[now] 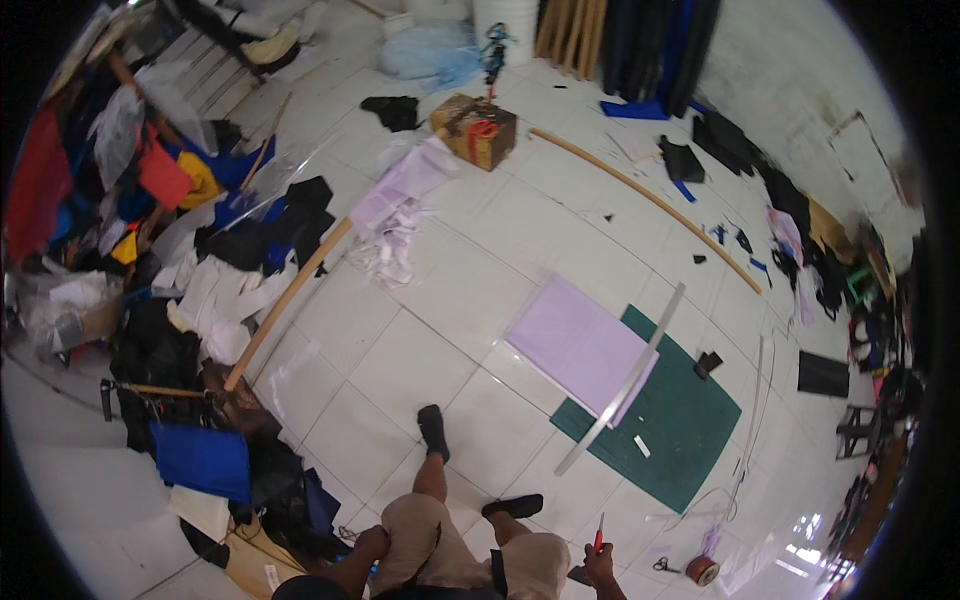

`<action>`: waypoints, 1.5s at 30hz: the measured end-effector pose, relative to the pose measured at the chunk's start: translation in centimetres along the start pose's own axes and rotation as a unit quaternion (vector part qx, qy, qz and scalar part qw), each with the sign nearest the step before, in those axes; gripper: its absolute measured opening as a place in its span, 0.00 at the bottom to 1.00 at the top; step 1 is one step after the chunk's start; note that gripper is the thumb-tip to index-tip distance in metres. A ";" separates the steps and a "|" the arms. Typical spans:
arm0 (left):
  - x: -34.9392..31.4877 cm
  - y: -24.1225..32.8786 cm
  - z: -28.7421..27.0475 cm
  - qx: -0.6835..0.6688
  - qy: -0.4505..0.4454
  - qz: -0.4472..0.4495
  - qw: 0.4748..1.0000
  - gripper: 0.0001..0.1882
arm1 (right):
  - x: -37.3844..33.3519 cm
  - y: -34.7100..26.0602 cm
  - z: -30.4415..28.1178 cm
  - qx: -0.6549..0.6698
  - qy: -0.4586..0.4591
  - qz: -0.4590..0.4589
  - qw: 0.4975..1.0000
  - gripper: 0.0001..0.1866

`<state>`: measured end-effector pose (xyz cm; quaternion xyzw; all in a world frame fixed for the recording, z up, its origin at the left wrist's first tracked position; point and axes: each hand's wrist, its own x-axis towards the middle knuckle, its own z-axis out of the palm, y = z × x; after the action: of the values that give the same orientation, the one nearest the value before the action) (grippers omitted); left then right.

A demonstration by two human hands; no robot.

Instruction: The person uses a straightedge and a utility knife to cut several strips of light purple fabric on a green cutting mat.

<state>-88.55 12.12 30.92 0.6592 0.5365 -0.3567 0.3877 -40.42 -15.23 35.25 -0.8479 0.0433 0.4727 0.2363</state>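
Note:
My right hand (600, 569) is wrapped round a red utility knife (599, 540) at the bottom right, its thin pale blade pointing up and away. My left hand (373, 543) is curled closed beside my left thigh; anything inside it is hidden. In front of me to the right, folded lilac fabric (578, 335) lies partly over a green cutting mat (690, 430). A long metal ruler (625, 385) crosses the fabric and mat diagonally. Near my right hand, black-handled scissors (665, 566) lie on the floor beside a tape roll (703, 570).
A wooden pole (290, 305) with lilac cloth wound on it rests against a brown box (484, 135). Another pole (650, 195) lies farther right. Heaped fabric (225, 300) fills the left side. A small black object (707, 364) sits on the mat.

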 end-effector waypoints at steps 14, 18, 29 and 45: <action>1.1 -2.7 -11.8 -0.377 0.000 -0.122 0.918 0.19 | -1.6 -29.1 18.2 -0.153 -0.112 -0.153 0.970 0.25; 2.7 -2.5 -12.1 -0.406 0.047 -0.073 0.910 0.18 | -2.8 -35.5 20.9 -0.168 -0.098 -0.142 0.970 0.23; 5.4 -3.9 -19.7 -0.300 0.128 -0.091 0.941 0.14 | 7.0 -36.8 22.3 -0.182 -0.073 -0.250 0.948 0.19; 18.4 5.2 -43.4 -0.499 0.173 -0.114 0.841 0.16 | 8.9 -71.6 33.3 -0.009 -0.068 -0.189 0.980 0.15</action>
<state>-77.97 58.16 34.58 0.3616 0.7718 0.0376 0.5217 -40.23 64.16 38.99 -0.8088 -0.1378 0.4761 0.3164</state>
